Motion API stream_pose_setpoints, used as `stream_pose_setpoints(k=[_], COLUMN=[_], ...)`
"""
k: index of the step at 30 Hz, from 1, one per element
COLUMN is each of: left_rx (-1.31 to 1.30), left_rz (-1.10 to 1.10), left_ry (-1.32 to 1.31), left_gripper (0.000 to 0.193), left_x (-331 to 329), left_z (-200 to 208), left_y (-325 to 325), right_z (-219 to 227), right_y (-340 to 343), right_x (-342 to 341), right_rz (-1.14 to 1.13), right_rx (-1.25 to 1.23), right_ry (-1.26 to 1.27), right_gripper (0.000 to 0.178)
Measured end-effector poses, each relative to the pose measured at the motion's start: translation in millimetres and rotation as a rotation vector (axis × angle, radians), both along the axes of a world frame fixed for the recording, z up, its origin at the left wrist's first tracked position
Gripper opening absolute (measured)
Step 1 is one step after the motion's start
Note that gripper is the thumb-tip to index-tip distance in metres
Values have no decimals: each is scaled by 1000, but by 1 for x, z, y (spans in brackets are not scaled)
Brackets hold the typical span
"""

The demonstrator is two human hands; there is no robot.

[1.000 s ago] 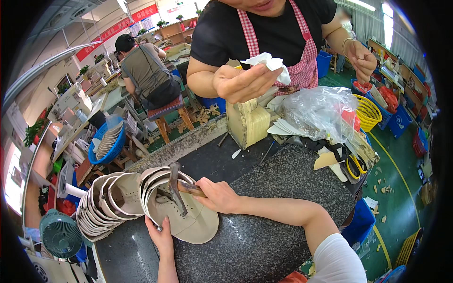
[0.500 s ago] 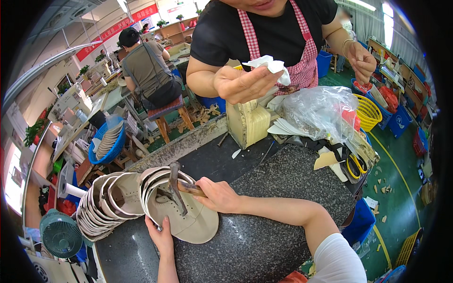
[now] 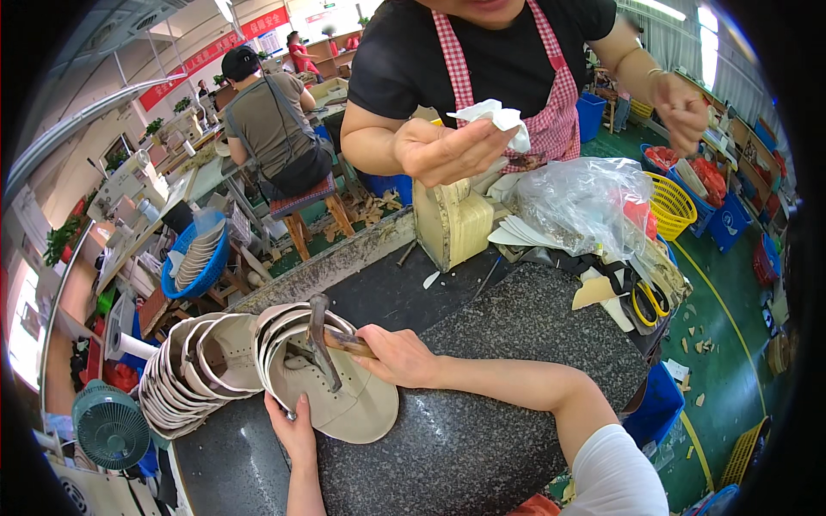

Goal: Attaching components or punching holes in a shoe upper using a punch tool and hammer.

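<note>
My right hand (image 3: 397,356) is closed round the wooden handle of a hammer (image 3: 320,335). The hammer's worn metal head rests over a beige shoe upper (image 3: 366,400) with small punched holes, which lies on the dark bench top. At that upper's near left edge is my left hand (image 3: 297,433), thumb and forefinger curled about a small shiny metal piece (image 3: 291,415); most of that piece is hidden. Further left, a row of nested beige shoe uppers (image 3: 185,370) leans together.
Across the bench, a person in a checked apron (image 3: 555,103) holds crumpled white material (image 3: 490,113). A layered block (image 3: 452,225), a clear plastic bag (image 3: 585,202) and yellow-handled scissors (image 3: 647,303) lie at the far side. A green fan (image 3: 110,426) stands left.
The other person's free hand has moved slightly right and down. My hands, the hammer and the shoe uppers stay where they were.
</note>
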State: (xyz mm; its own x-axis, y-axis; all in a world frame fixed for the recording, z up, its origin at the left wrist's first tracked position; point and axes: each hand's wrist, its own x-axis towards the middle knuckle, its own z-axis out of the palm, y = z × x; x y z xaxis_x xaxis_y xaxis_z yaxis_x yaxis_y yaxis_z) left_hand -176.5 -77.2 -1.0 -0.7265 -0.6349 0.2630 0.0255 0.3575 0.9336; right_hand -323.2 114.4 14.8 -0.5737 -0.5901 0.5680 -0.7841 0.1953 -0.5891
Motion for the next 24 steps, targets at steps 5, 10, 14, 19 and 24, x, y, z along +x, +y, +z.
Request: stream_pose_setpoints(k=[5,10,14,19,24], left_rx=[-27,2,24,6,4], left_rz=[7,-9,0,-4,-2], left_ry=[-11,8,30,22,21], left_gripper=[55,54,55,55,57], left_x=[-2,0,0,0,-2], left_z=[1,-2,-6,-6,-3], left_y=[1,-1,-3,-4,-2], right_z=[0,0,1,2,2], right_y=[0,0,0,0,1], right_x=[-2,0,0,0,-2], right_rz=[1,7,9,8,16], right_rx=[5,16,37,43,41], right_ry=[-6,-18,-50,-34,-49], right_gripper=[32,33,33,33,33])
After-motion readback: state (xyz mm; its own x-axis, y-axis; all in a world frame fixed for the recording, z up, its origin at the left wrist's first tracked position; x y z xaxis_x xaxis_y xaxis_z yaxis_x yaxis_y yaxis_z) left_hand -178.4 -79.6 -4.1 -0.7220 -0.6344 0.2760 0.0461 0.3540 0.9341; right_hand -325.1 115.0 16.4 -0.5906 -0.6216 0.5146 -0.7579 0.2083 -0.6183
